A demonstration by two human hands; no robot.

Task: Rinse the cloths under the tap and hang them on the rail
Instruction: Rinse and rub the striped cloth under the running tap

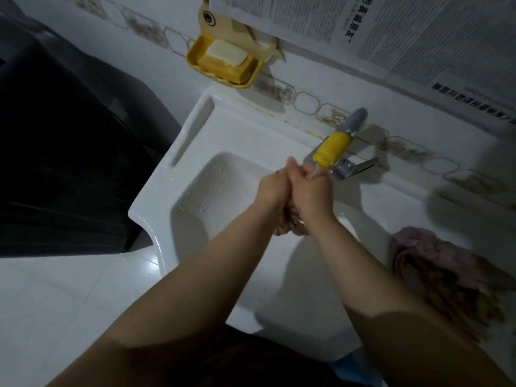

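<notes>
White sink (156,208): both hands (293,188) clasp bunched cloth (290,222) under tap (332,149), fingers curled, cloth hanging down.

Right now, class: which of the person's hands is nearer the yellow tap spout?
Right. The right hand sits directly below the yellow tap spout, fingers in the water; the left hand is pressed against it, farther left.

Two hands (296,188), two cloths (290,224), one tap (335,149), one sink (167,191), one soap dish (195,55), two soap bars (226,53)
</notes>
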